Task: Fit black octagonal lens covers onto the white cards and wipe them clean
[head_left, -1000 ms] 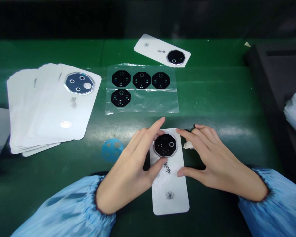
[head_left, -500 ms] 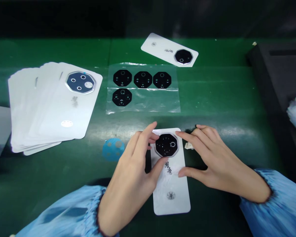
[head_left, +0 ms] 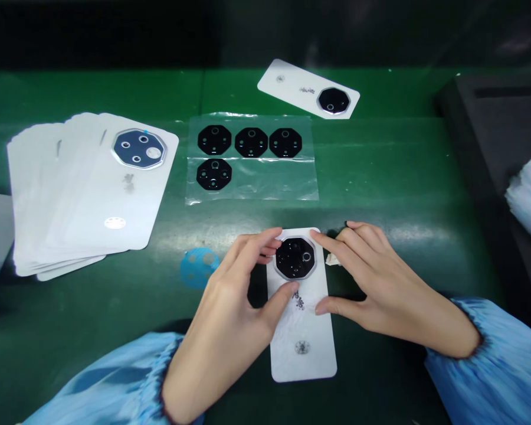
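Note:
A white phone back cover (head_left: 287, 363) with black lettering lies flat on the green work surface, its camera end away from me. Set in its silver ring is a black octagonal camera lens plate (head_left: 294, 260). My left hand (head_left: 228, 301) spans this ring, thumb just below it and fingertips at its upper left by the cover's edge. On the other side, my right hand (head_left: 371, 283) steadies the cover, index fingertip at the top right corner and thumb on the right edge. The undersides of my fingers are hidden.
A fanned stack of white covers (head_left: 75, 200) lies left. Several black lens plates (head_left: 251, 143) sit on a clear plastic sheet (head_left: 269, 183). Another white cover (head_left: 292, 88) rests behind. A blue octagonal film (head_left: 197, 268) lies beside my left hand; a dark foam block (head_left: 491, 130) stands right.
The whole view has shifted slightly. My left fingers have moved a little on the cover beside the lens ring; my right hand keeps its place on the cover's right edge.

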A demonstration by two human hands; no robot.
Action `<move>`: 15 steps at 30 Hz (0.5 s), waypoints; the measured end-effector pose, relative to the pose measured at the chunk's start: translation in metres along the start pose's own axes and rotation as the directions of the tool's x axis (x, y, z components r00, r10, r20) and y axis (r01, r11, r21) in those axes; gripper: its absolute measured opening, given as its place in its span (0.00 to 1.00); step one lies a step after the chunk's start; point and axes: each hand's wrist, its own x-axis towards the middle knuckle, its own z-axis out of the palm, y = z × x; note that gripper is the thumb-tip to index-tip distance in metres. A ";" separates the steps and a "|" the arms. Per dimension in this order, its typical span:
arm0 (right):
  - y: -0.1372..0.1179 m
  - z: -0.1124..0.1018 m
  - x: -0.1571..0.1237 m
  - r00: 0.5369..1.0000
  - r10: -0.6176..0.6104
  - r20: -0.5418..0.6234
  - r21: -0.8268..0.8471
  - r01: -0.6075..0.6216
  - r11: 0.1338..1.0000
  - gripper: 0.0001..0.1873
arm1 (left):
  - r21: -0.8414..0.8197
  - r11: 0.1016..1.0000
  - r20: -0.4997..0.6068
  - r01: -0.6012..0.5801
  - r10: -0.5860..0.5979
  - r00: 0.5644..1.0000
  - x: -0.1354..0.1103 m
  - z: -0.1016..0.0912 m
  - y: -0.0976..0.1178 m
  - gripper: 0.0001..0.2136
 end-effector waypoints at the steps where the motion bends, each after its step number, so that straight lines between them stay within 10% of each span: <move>1: 0.000 0.000 0.000 1.000 0.001 -0.003 0.000 -0.001 1.000 0.43 | 0.047 0.998 -0.002 -0.032 0.032 0.999 0.000 0.000 0.000 0.24; 15: -0.002 -0.001 -0.001 1.000 0.014 0.011 0.017 -0.014 1.000 0.44 | 0.264 0.882 0.118 -0.391 0.373 0.920 0.009 -0.013 -0.004 0.20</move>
